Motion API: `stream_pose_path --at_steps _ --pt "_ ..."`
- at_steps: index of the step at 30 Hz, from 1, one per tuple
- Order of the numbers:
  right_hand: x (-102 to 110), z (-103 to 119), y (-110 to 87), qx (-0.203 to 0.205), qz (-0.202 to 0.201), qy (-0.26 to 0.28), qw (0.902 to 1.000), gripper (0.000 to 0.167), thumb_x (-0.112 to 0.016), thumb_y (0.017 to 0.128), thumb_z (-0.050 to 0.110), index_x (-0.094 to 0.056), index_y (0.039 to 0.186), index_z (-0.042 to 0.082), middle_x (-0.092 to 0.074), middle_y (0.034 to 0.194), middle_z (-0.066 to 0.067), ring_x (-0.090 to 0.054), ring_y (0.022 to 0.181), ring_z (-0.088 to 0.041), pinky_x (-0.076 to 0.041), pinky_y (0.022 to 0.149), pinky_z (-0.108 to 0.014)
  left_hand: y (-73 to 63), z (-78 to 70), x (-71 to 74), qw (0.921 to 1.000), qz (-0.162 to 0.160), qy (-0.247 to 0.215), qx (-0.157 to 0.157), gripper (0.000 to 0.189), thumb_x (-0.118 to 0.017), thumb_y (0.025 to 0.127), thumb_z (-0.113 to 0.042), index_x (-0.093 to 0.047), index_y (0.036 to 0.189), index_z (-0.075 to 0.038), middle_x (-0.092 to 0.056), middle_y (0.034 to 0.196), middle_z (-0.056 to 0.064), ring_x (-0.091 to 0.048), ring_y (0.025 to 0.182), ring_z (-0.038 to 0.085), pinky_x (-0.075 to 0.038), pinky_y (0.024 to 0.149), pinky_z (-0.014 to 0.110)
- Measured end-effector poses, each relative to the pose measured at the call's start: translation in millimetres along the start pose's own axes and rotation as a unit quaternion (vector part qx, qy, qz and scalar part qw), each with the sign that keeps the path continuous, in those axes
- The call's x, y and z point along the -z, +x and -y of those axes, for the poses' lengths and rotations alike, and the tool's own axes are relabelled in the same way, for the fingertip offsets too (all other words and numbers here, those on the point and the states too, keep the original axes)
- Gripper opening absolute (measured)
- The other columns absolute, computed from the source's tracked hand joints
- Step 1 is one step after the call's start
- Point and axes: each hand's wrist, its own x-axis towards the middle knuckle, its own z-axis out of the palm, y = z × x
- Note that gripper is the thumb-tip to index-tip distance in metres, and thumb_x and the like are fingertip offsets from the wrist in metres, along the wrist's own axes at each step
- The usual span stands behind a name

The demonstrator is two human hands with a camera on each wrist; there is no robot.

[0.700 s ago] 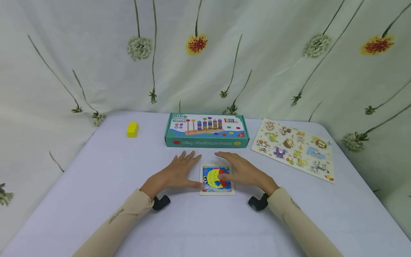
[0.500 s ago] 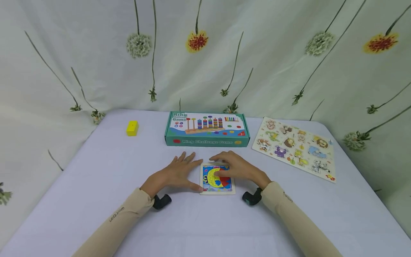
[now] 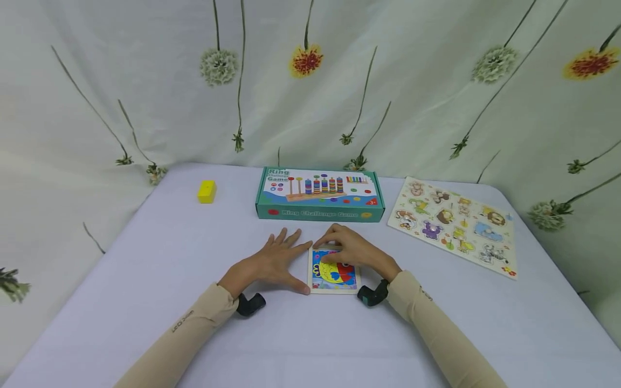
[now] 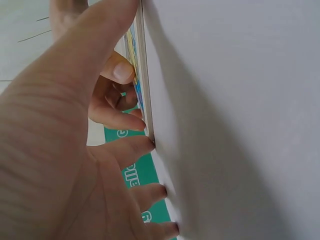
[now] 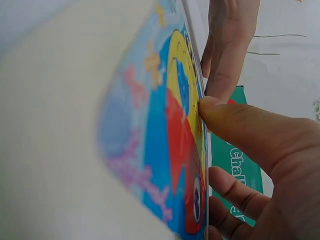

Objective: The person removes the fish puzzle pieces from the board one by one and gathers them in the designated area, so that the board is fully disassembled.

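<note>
Teal game box (image 3: pixel 320 200) lies behind the fish puzzle (image 3: pixel 335 274); right hand (image 3: pixel 356 250) pinches it, left hand (image 3: pixel 271 261) flat beside.

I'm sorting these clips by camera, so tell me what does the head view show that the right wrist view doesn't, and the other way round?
Only the head view shows the yellow block, the animal puzzle board and the table. Only the right wrist view shows the thumb pressed on the fish's yellow part. Both show the fish puzzle, the ring game box, the left hand beside the puzzle and the right hand on it.
</note>
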Motion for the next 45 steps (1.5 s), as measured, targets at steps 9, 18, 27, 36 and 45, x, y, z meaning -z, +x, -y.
stream_pose_path --at_steps 9,18,27,36,45 --pt "-1.0 -1.6 -1.0 0.000 0.001 -0.012 0.9999 0.032 -0.071 0.087 0.021 -0.070 0.118 0.016 -0.053 0.107 -0.003 -0.047 0.105 -0.019 -0.045 0.090 -0.032 2.1 -1.6 -1.8 1.0000 -0.005 -0.002 0.000 0.108 -0.075 0.064 -0.066 -0.031 0.151 -0.021 -0.008 0.161 0.013 0.006 0.145 0.043 0.002 0.114 0.062" --pt "-5.2 1.2 0.5 0.003 0.005 -0.038 0.9992 0.028 -0.066 0.086 0.019 -0.069 0.114 0.018 -0.054 0.108 -0.003 -0.046 0.107 -0.021 -0.042 0.090 -0.036 0.9 0.1 -2.4 1.0000 -0.007 -0.003 0.001 0.107 -0.075 0.065 -0.065 -0.030 0.152 -0.021 -0.007 0.161 0.013 0.006 0.145 0.043 0.002 0.114 0.060" --pt "-5.7 2.8 -1.0 0.007 0.005 -0.050 0.9987 0.033 -0.064 0.087 0.020 -0.068 0.119 0.019 -0.054 0.110 -0.003 -0.045 0.107 -0.021 -0.040 0.090 -0.036 1.3 1.1 -3.0 1.0000 -0.005 -0.001 0.000 0.107 -0.074 0.066 -0.066 -0.029 0.152 -0.021 -0.006 0.161 0.013 0.007 0.145 0.042 0.003 0.115 0.060" --pt "-5.9 2.1 1.9 -0.003 0.006 -0.056 0.9984 0.033 -0.059 0.084 0.015 -0.066 0.116 0.021 -0.053 0.106 -0.002 -0.045 0.105 -0.020 -0.043 0.087 -0.037 2.9 0.2 -0.8 1.0000 -0.006 0.001 0.000 0.107 -0.075 0.066 -0.065 -0.028 0.152 -0.023 -0.007 0.161 0.013 0.006 0.145 0.042 0.002 0.115 0.060" --pt "-7.9 -0.9 1.5 -0.003 0.000 -0.048 0.9988 0.034 -0.055 0.085 0.011 -0.065 0.116 0.019 -0.054 0.106 -0.002 -0.045 0.105 -0.020 -0.041 0.087 -0.036 3.0 -0.2 -1.2 1.0000 -0.003 -0.001 0.003 0.107 -0.075 0.066 -0.065 -0.028 0.152 -0.023 -0.006 0.161 0.013 0.007 0.145 0.042 0.003 0.115 0.059"
